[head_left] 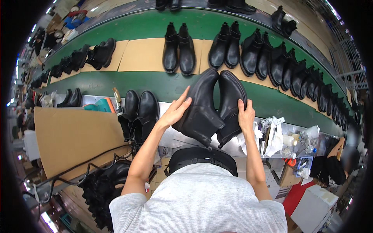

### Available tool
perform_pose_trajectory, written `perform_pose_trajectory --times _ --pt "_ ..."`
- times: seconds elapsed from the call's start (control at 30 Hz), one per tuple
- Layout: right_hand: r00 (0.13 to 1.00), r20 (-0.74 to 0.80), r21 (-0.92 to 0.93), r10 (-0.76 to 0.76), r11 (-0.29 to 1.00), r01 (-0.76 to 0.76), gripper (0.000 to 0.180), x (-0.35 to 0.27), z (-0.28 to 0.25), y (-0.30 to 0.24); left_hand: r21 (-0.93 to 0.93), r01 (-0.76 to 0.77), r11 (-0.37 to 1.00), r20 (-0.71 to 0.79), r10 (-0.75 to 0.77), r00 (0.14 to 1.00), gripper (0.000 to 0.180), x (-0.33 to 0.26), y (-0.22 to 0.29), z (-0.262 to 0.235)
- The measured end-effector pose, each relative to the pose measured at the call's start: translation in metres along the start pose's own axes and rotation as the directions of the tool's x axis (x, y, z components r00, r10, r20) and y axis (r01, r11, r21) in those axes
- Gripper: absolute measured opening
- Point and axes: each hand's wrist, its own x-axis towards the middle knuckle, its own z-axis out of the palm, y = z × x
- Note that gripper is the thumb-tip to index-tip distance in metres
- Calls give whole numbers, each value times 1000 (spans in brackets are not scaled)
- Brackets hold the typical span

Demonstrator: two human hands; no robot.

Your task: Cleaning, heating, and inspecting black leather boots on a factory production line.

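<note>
ankle boots [201, 93], center of frame: solid black. work surface [161, 85], upper half: green. cardboard strip [143, 56], upper center: tan. cardboard sheet [77, 136], left of frame: tan. t-shirt [202, 202], lower center: light gray, finely ribbed. basket [307, 162], lower right: blue.

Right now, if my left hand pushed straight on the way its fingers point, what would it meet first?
Your left hand would first meet the black boot on the left of the held pair; the two look to be touching, though depth is unclear.

Bright, soft light; strip lights [33, 28] glaring near rim; edges bowed.
</note>
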Motion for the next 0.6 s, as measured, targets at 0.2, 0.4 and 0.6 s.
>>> perform_pose_trajectory --times 0.2,0.4,0.6 --pt "985 168 -204 31 979 4 57 12 8 11 103 111 988 308 -138 941 81 6 17 -7" --pt "616 788 616 -2 1 -788 52 -2 12 -11 -933 359 25 356 -73 932 53 8 -36 25" --pt "592 788 598 170 16 -801 39 24 24 -40 -970 241 24 205 -448 870 58 23 12 38"
